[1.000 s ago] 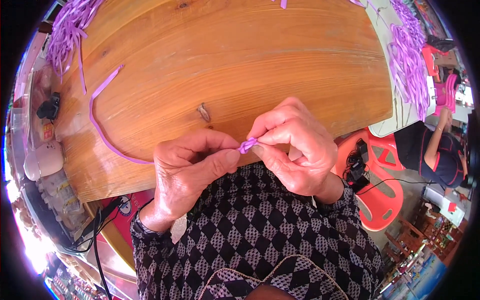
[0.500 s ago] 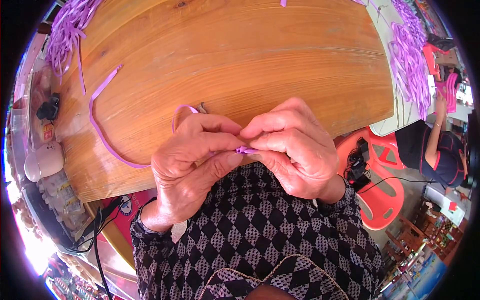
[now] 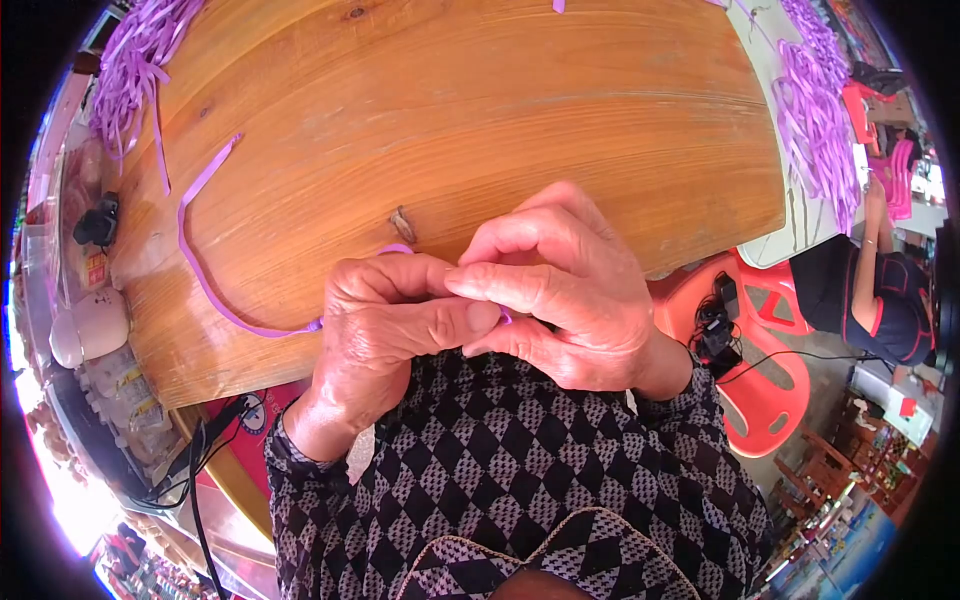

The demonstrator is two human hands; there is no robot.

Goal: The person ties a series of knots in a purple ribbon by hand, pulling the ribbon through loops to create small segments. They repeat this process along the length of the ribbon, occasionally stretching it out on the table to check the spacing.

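My left hand (image 3: 385,325) and my right hand (image 3: 560,290) are pressed together at the near edge of a round wooden table (image 3: 450,110). Both pinch one end of a long purple ribbon (image 3: 200,270). The ribbon runs from my fingers leftward in a curve across the tabletop. Its pinched end is mostly hidden between my thumbs and fingers, with only a small purple bit showing at my fingertips.
A heap of purple ribbons (image 3: 130,60) lies at the table's far left, and another pile (image 3: 815,110) covers a white table at the right. A red plastic chair (image 3: 760,350) stands at the right, with a person (image 3: 880,290) beyond it. Cables and clutter sit at the left.
My hands have closed tighter together over the ribbon end, the left thumb now overlapping the right fingers. The ribbon's loop near my fingers has been drawn in.
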